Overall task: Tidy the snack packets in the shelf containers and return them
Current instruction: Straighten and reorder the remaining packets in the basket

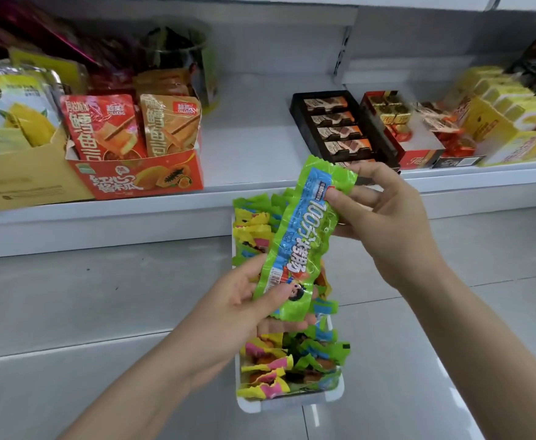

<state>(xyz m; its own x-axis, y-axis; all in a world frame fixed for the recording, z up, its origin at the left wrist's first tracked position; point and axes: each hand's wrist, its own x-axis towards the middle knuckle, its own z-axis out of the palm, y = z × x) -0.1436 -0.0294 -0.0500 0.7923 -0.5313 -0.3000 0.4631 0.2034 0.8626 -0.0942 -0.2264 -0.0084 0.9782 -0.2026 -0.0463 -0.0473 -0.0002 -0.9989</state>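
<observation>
Green packet (pixel 295 239) sits pinched at both ends: left hand (pixel 244 309) at 7 o'clock, right hand (pixel 384 217) at 1 o'clock, above white container (pixel 292 403). Container appears partly supported by left fingers; a slackened grip could tip it, spilling packets.
</observation>
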